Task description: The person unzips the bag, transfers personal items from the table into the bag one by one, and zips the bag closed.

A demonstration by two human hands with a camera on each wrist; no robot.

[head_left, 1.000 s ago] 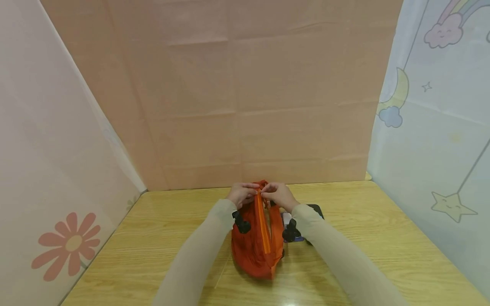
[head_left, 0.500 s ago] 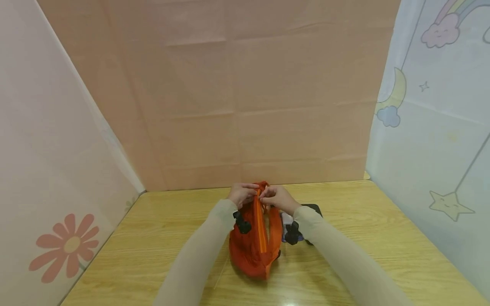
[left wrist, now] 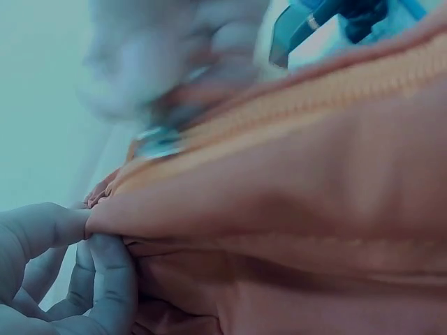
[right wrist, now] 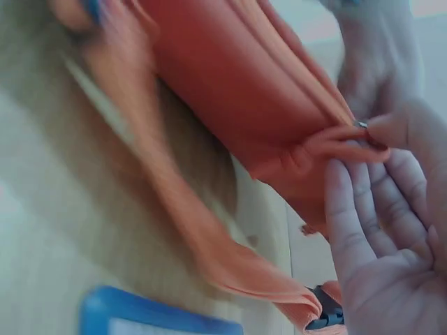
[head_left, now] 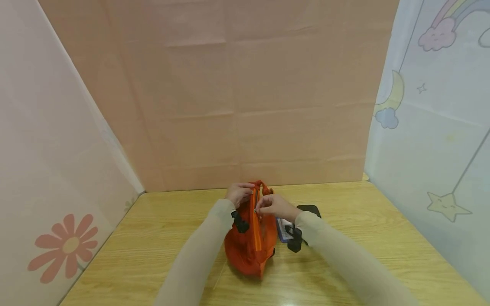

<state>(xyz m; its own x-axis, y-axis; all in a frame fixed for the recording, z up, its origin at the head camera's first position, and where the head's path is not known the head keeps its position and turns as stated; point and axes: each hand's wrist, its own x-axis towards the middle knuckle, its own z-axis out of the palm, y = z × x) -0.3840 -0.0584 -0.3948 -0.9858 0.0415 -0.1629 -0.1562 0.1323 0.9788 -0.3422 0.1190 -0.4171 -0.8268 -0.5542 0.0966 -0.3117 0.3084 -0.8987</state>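
Note:
An orange waist bag [head_left: 242,253] stands on the table with its bright orange zipper [head_left: 257,238] facing up. At the bag's far end my left hand [head_left: 238,194] pinches the fabric beside the zipper; thumb and fingers grip a fold in the left wrist view. My right hand [head_left: 278,207] pinches the metal zipper pull [right wrist: 361,125] between thumb and forefinger, part way down from the far end. A short dark gap shows in the zipper beyond the right fingers. The bag's strap [right wrist: 209,258], with a black buckle [right wrist: 325,307], hangs on the right side.
Right of the bag, partly behind the right wrist, lie a blue-edged flat thing [head_left: 282,235] with a white face and a black object [head_left: 309,209]. The wooden table [head_left: 172,238] meets an orange-brown backdrop [head_left: 237,127] behind the bag.
My right hand has drawn the zipper pull towards me along the zipper, and a gap has appeared at its far end. The bag has shifted slightly left. The left hand keeps its place.

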